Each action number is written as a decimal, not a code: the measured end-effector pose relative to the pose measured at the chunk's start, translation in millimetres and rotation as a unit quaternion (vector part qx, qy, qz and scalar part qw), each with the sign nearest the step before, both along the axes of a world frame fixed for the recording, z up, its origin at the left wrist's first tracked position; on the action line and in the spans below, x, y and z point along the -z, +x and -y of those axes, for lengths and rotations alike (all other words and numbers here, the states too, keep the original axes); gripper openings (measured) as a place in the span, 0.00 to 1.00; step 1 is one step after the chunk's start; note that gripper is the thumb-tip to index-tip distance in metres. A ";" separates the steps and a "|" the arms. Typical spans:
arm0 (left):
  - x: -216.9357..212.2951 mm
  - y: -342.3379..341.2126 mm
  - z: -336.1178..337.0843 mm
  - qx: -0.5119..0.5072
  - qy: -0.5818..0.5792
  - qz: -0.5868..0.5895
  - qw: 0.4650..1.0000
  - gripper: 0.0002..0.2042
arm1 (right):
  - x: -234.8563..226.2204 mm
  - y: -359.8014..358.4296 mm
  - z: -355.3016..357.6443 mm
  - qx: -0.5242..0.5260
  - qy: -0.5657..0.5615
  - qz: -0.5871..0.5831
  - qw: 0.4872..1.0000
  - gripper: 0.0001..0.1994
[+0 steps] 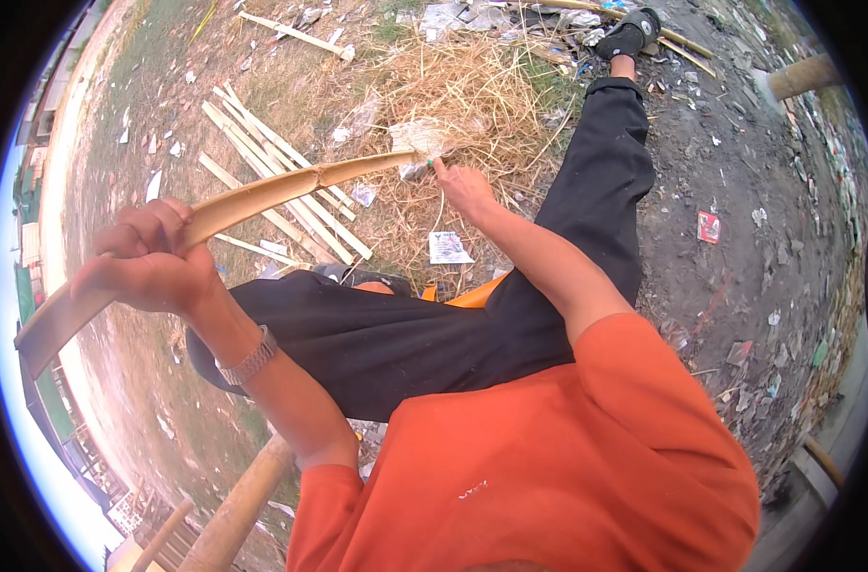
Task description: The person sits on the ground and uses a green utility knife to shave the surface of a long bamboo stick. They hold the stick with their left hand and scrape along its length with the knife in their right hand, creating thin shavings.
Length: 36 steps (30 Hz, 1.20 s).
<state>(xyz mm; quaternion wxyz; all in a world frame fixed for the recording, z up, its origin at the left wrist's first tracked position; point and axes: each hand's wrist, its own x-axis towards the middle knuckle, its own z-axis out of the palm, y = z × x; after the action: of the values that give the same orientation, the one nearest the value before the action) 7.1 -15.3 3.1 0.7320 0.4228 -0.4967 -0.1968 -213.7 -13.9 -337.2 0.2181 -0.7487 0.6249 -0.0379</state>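
The left hand (148, 262) is raised at the left of the view, wrist bent and banded by a metal watch (248, 357), its fingers (143, 229) curled tight over a long, curved, tan strip of split bamboo (262, 195); the right hand (465, 188) reaches forward with the arm nearly straight, its fingers pressed together at the strip's far tip, though whether they pinch the bamboo itself or a thin pale strand hanging there cannot be told; the person wears an orange shirt (548, 458) and black trousers (568, 191), one leg stretched out to a black sandal (631, 33); below lies bare, littered ground (730, 172), with a heap of dry straw (463, 91) ahead, a bundle of pale split slats (281, 176) lying on sparse grass to the left, and scraps of paper scattered about; the bamboo strip spans between both hands above the knees, its near end jutting past the left hand's fingers toward the lower left, its far end meeting the right fingertips over the straw.
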 end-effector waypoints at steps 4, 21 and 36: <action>-0.5 6.0 0.3 0.054 -0.019 0.021 0.998 0.30 | 23.4 -7.3 -1.0 0.062 0.010 -0.003 0.998 0.21; -0.9 0.4 -0.9 -0.038 0.016 0.014 0.999 0.31 | -108.3 51.4 -22.1 0.118 0.023 0.374 0.919 0.24; -3.0 -1.6 -4.4 0.008 0.013 0.020 1.000 0.32 | -76.7 38.4 -22.4 0.159 0.038 0.256 0.953 0.24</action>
<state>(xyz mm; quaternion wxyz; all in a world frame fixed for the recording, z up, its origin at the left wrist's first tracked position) 5.5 -10.9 6.1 0.7147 0.4320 -0.5123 -0.2003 -175.3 8.5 -260.5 0.3904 -0.5956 0.6600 -0.2392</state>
